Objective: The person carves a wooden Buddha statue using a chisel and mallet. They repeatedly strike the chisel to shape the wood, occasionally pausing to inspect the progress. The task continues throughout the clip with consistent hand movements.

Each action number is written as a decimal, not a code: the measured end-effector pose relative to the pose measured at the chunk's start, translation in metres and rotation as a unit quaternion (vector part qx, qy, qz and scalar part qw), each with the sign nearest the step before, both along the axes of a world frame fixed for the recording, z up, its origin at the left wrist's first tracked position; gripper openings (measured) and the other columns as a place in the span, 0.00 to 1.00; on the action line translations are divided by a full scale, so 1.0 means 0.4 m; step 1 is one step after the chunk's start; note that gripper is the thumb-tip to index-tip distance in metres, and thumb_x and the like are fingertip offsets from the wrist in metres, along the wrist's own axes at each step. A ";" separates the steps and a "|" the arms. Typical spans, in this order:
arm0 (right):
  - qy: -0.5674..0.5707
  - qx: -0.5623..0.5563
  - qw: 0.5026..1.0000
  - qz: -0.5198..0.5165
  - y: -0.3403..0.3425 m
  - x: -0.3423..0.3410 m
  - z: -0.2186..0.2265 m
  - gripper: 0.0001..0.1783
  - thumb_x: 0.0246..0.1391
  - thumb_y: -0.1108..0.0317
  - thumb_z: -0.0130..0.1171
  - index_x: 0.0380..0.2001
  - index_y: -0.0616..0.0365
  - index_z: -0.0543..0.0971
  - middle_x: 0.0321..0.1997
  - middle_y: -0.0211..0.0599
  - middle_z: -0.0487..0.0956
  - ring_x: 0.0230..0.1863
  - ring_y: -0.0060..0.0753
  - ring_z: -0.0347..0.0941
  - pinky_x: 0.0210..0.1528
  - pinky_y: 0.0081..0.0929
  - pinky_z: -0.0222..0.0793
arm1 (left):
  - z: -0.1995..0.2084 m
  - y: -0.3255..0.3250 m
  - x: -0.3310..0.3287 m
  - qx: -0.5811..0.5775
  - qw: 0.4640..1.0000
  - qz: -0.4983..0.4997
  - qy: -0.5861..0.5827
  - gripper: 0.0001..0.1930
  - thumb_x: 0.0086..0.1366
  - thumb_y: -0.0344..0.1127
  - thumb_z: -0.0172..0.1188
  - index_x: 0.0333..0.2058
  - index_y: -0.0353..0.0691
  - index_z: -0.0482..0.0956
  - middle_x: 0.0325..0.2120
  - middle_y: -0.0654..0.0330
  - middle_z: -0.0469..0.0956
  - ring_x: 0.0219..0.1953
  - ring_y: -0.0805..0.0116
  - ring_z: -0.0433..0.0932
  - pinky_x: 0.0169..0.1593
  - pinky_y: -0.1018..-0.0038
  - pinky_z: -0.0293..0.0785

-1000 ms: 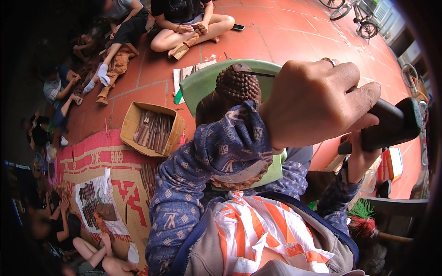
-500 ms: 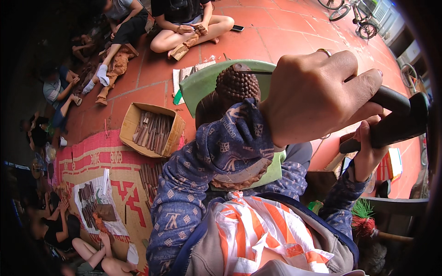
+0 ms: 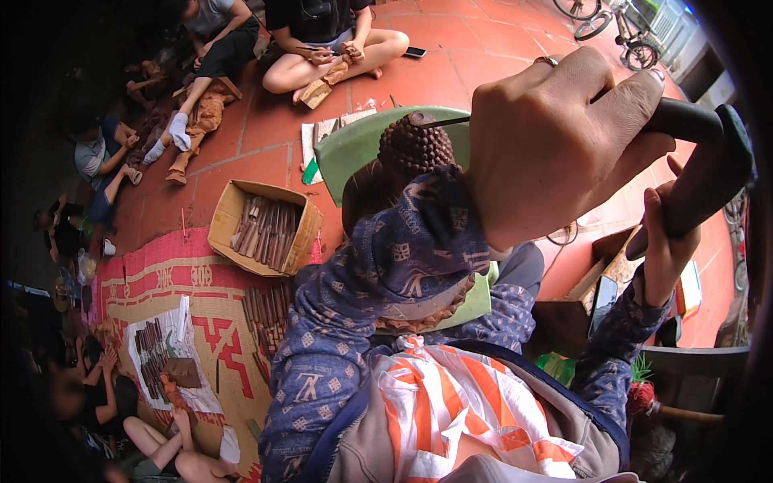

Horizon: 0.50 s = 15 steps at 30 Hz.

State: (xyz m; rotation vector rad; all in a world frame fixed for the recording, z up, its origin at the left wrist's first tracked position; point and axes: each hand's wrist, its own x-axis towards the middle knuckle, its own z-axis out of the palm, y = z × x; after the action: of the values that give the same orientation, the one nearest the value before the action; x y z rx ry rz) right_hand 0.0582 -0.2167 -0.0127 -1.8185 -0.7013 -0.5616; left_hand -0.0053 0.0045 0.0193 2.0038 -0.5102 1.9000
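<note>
A dark brown wood carving [image 3: 419, 146], its head covered in rows of round curls, rests on a green plastic chair [image 3: 338, 153]. My left hand [image 3: 555, 145], with a ring on one finger, is closed around a chisel [image 3: 444, 121]. The chisel's thin dark blade reaches the top of the carved head, and its thick black handle sticks out beyond my fingers. Right of it, my right hand [image 3: 670, 233] is closed on a dark club-like mallet [image 3: 713, 177]. The mallet's upper end overlaps the chisel's handle end; whether they touch I cannot tell. My left forearm hides much of the carving.
Left of the chair, a cardboard box [image 3: 221, 237] holds several chisels; more lie on a patterned mat [image 3: 153, 270]. Another person [image 3: 322, 48] sits at the top working on a small carving [image 3: 326, 84]. Bicycles [image 3: 620, 36] stand far right on red tiles. A phone [image 3: 604, 299] is beneath my right arm.
My left hand has shifted slightly right and up, drawing the chisel's angle with it. The right hand and mallet have moved right, and the mallet has tilted steeper.
</note>
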 end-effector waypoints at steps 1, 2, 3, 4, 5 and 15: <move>0.001 -0.006 1.000 0.009 -0.008 0.007 -0.002 0.07 0.48 0.78 0.60 0.33 0.65 0.75 0.46 0.46 0.75 0.26 0.14 0.68 0.28 0.14 0.63 | -0.002 -0.003 0.005 -0.006 1.000 0.014 0.000 0.18 0.47 0.45 0.65 0.35 0.41 0.78 0.22 0.61 0.69 0.21 0.66 0.74 0.20 0.73 0.70; 0.002 -0.012 1.000 0.018 -0.011 0.010 -0.002 0.08 0.48 0.78 0.60 0.33 0.65 0.74 0.46 0.45 0.75 0.27 0.14 0.68 0.30 0.14 0.63 | -0.016 -0.009 0.017 -0.012 0.999 0.036 0.007 0.19 0.47 0.44 0.64 0.36 0.40 0.78 0.22 0.61 0.68 0.21 0.66 0.74 0.20 0.74 0.70; -0.002 -0.006 1.000 0.015 -0.009 0.008 -0.004 0.08 0.48 0.77 0.61 0.34 0.65 0.75 0.44 0.44 0.75 0.27 0.13 0.68 0.29 0.14 0.62 | -0.020 -0.017 0.020 -0.014 0.999 0.040 0.013 0.19 0.46 0.44 0.64 0.36 0.40 0.78 0.22 0.61 0.68 0.21 0.67 0.73 0.20 0.74 0.70; -0.007 0.000 1.000 0.012 -0.006 0.003 -0.006 0.09 0.48 0.77 0.61 0.34 0.65 0.75 0.43 0.44 0.76 0.27 0.13 0.68 0.29 0.14 0.62 | -0.027 -0.026 0.021 -0.016 0.999 0.043 0.020 0.19 0.46 0.43 0.64 0.36 0.39 0.78 0.23 0.61 0.67 0.21 0.67 0.73 0.20 0.74 0.70; -0.011 0.006 1.000 0.008 -0.004 -0.001 -0.007 0.09 0.48 0.77 0.61 0.35 0.65 0.75 0.41 0.43 0.76 0.27 0.13 0.68 0.29 0.13 0.61 | -0.031 -0.040 0.011 -0.017 0.999 0.027 0.026 0.20 0.46 0.43 0.64 0.37 0.38 0.78 0.23 0.60 0.67 0.20 0.67 0.72 0.20 0.74 0.70; -0.030 0.111 0.993 0.039 -0.001 -0.024 -0.076 0.18 0.49 0.79 0.59 0.45 0.69 0.73 0.41 0.42 0.77 0.36 0.20 0.71 0.40 0.21 0.68 | -0.038 -0.020 -0.003 0.030 0.988 -0.123 0.088 0.18 0.42 0.52 0.66 0.25 0.45 0.78 0.16 0.64 0.70 0.17 0.65 0.75 0.19 0.71 0.69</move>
State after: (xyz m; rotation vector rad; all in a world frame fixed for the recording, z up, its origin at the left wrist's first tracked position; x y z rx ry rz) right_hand 0.0487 -0.2173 -0.0429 -1.5679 -0.7181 -0.6200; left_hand -0.0063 -0.0036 0.0043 2.0162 -0.7365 1.5639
